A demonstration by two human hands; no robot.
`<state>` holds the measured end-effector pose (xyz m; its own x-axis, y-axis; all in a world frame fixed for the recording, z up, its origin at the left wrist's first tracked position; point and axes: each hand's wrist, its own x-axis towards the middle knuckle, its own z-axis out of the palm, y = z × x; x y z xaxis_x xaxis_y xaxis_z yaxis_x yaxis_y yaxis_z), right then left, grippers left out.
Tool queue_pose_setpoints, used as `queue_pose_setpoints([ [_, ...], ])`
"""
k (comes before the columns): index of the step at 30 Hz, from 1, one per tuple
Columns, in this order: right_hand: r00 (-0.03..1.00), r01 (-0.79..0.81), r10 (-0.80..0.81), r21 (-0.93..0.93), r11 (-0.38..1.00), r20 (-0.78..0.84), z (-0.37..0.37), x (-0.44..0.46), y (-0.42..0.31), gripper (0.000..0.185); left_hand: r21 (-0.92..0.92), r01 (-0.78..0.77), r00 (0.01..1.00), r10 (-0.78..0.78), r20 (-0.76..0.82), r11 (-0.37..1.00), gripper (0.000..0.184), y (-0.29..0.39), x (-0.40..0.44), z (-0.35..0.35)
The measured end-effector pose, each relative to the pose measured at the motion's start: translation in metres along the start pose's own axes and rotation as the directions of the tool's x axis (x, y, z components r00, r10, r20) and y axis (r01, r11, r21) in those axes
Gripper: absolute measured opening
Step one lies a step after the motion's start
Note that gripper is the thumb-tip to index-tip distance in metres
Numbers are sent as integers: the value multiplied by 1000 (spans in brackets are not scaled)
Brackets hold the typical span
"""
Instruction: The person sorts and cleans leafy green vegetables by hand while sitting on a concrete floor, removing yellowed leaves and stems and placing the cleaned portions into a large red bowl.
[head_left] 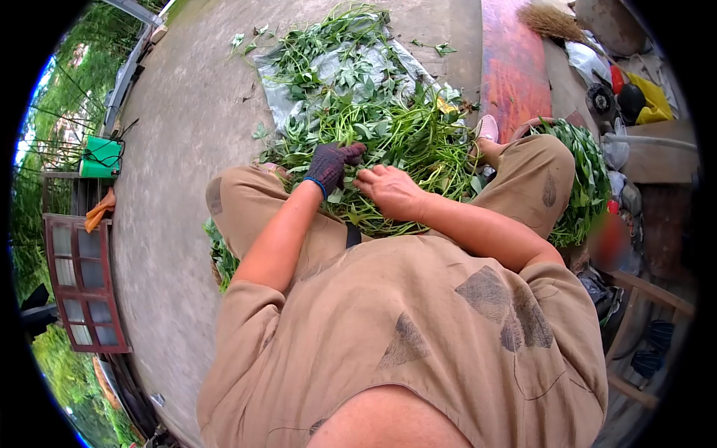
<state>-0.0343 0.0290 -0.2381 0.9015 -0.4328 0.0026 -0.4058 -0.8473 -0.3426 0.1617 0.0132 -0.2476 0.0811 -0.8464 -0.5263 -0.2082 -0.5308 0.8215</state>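
Observation:
A pile of leafy green stems point(418, 123) lies between my knees, partly on a pale plastic sheet point(328, 66). My left hand point(332, 166), in a dark knitted glove with a blue band at the wrist, is closed at the near side of the pile, its thumb and forefinger pressed together on stems. Close beside it on the right, my bare right hand point(392, 192) has its fingers bent and drawn together among the stems. What lies under its fingertips is mostly hidden.
More bundled greens point(582, 183) lie beyond my right knee, and some point(218, 254) by my left thigh. A red board point(515, 71), a straw broom point(551, 22) and a wooden frame point(650, 295) stand at the right. On the left are a window frame point(84, 284) and a green container point(102, 157).

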Motion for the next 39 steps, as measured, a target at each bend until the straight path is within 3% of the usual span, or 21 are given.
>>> queue_pose_setpoints([
  [2, 991, 134, -134, -10, 991, 5, 13, -2, -9, 63, 164, -9, 984, -20, 176, 986, 26, 1, -4, 6],
  [3, 988, 132, -134, 34, 991, 79, 11, -2, -14, 59, 446, -417, 891, 260, 372, 792, 23, -17, 5, 3],
  [4, 982, 187, -188, 79, 979, -6, 16, -2, -11, 47, 583, -721, 686, 508, 521, 375, 19, -25, 7, 1],
  [5, 968, 244, -234, 119, 962, -93, 20, -3, -7, 35, 616, -784, 511, 483, 711, -78, 17, -30, 12, -3],
  [7, 987, 119, -74, 343, 932, -142, 9, 1, 4, 18, 660, -751, 579, 459, 674, -22, 18, -39, 23, -4],
  [8, 917, 99, 99, 460, 882, -387, 10, 4, 13, 10, 680, -733, 611, 444, 656, 4, 19, -44, 29, -4],
  [9, 846, 2, 245, 463, 886, -474, 5, 6, 27, 10, 640, -588, 809, 346, 476, 494, 20, -32, 20, -2],
  [10, 767, -132, 389, 468, 874, -509, 6, 9, 48, 10, 444, -279, 932, 129, 339, 851, 20, -8, 0, 1],
  [11, 705, -273, 484, 433, 859, -517, 4, 10, 71, 10, 143, 111, 949, -148, 280, 983, 21, 10, -16, 4],
  [14, 627, -693, 720, 211, 690, -298, 16, -1, 138, 19, 7, 65, 935, -63, 349, 998, 23, 12, -26, 8],
  [17, 596, -770, 782, 149, 621, -180, 17, -10, 149, 35, 2, 71, 919, -67, 389, 997, 24, 21, -37, 10],
  [23, 595, -776, 760, 61, 628, -261, 34, -3, 160, 24, 42, -18, 893, -3, 449, 999, 24, 20, -36, 1],
  [28, 777, -532, 389, -186, 826, -496, -15, 4, 134, 29, -46, -43, 882, 59, 468, 998, 27, 38, -48, -3],
  [31, 870, -237, 212, -1, 971, -445, -28, 10, 115, 35, -54, -71, 877, 88, 473, 996, 28, 58, -62, -4],
  [32, 928, -283, 263, -40, 958, -263, -35, 8, 106, 31, -57, -74, 876, 92, 473, 996, 27, 60, -65, -4],
  [35, 915, -391, 403, -182, 902, 31, -39, 7, 104, 23, -109, -143, 882, 177, 437, 984, 28, 46, -55, -4],
  [36, 902, -391, 414, -174, 904, 122, -35, 8, 118, 25, -116, -140, 889, 176, 422, 983, 28, 52, -62, -5],
  [37, 928, -371, 371, -31, 928, 23, -37, 7, 128, 22, -135, -125, 913, 167, 373, 983, 27, 52, -61, -8],
  [39, 874, -399, 453, 269, 877, -178, -64, 2, 144, 20, -183, -95, 951, 144, 273, 978, 25, 51, -57, -12],
])
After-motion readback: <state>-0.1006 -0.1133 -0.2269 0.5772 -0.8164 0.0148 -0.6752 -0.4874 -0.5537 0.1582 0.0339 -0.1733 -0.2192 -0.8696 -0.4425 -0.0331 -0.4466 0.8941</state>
